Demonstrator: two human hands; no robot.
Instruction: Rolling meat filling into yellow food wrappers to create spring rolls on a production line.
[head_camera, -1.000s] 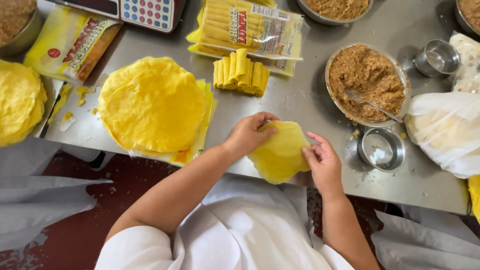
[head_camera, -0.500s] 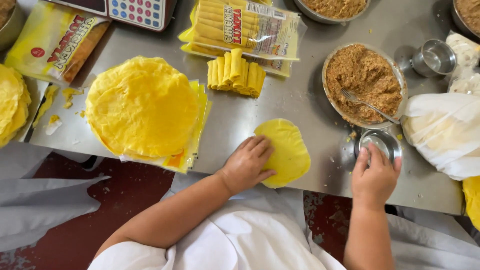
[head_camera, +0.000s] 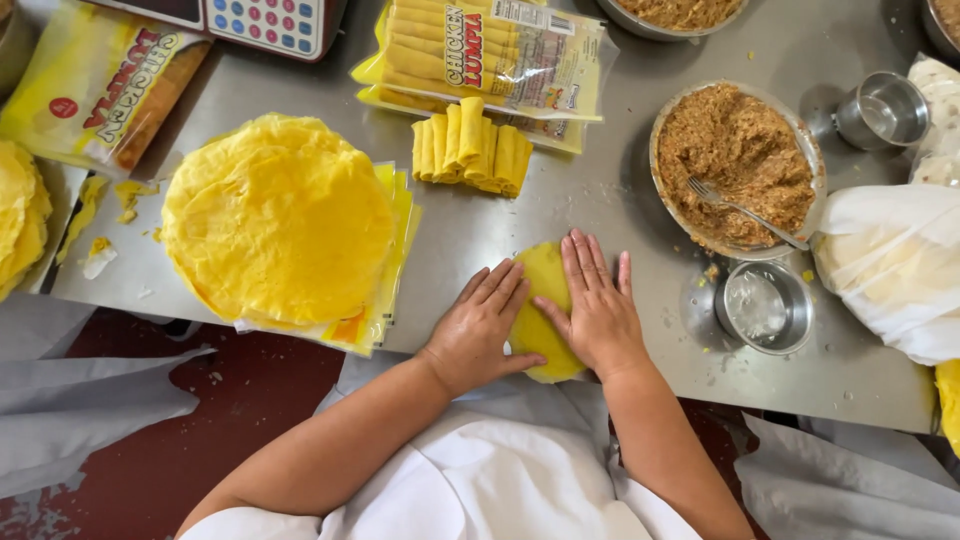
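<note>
A round yellow wrapper (head_camera: 543, 300) lay flat at the near edge of the steel table (head_camera: 600, 200). The left hand (head_camera: 482, 327) and the right hand (head_camera: 598, 305) both pressed on it, palms down, fingers straight and spread, gripping nothing. The forearms came up from below and met at the wrapper. Just right stood a small steel cup (head_camera: 764, 306), behind it a bowl (head_camera: 738, 165) of brown filling with a fork (head_camera: 745, 210). Finished rolls (head_camera: 470, 148) lay further back, a wrapper stack (head_camera: 278, 220) at left.
</note>
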